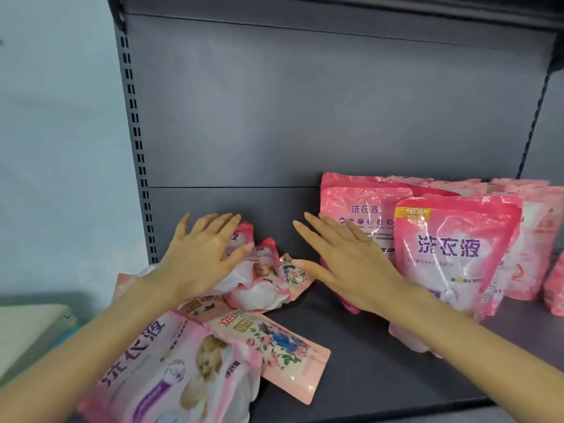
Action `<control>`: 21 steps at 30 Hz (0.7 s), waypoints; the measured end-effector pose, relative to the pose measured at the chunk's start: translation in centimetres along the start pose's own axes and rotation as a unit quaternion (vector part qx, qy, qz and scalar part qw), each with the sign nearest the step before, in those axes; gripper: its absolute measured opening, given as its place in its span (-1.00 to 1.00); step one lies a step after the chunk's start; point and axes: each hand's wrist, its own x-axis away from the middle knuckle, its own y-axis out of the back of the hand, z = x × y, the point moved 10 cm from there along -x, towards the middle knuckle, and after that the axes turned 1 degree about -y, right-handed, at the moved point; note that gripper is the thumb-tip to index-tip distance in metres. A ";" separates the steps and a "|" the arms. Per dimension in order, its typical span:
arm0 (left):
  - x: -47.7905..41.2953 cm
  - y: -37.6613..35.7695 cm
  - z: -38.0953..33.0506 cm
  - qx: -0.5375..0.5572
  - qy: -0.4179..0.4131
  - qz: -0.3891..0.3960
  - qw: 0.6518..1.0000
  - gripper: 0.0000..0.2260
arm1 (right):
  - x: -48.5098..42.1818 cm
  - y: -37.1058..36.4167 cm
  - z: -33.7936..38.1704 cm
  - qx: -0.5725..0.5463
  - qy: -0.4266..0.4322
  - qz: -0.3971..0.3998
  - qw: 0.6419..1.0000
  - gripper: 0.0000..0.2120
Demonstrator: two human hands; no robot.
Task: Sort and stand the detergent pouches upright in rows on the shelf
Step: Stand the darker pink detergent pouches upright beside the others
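Observation:
Several pink detergent pouches stand upright in rows on the right of the dark shelf (360, 361), the nearest one (451, 254) in front. My right hand (345, 264) is spread flat with straight fingers, just left of the standing pouches, holding nothing. My left hand (201, 254) lies with straight fingers on a crumpled pink and white pouch (259, 288) in a pile at the left. A large pale pink pouch (171, 370) and a floral pouch (283, 352) lie flat near the front edge.
The shelf's dark back panel (305, 117) rises behind, with a slotted upright post (137, 148) at the left. An upper shelf edge (366, 7) runs overhead. More pink pouches (554, 288) sit at the far right edge.

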 end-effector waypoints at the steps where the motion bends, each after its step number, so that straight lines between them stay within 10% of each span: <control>1: 0.8 0.2 0.6 0.010 0.014 0.000 1.000 -0.15 | -0.2 -0.1 0.3 -0.001 0.004 0.007 1.000 -0.30; 16: 14.4 -0.2 9.1 0.037 0.215 0.112 0.969 -0.03 | -0.8 -1.6 8.8 -0.236 0.098 0.070 0.964 -0.40; 21: 17.3 -0.9 11.8 0.086 0.245 0.170 0.951 -0.29 | -1.2 1.1 11.7 -0.282 0.096 0.035 0.954 -0.37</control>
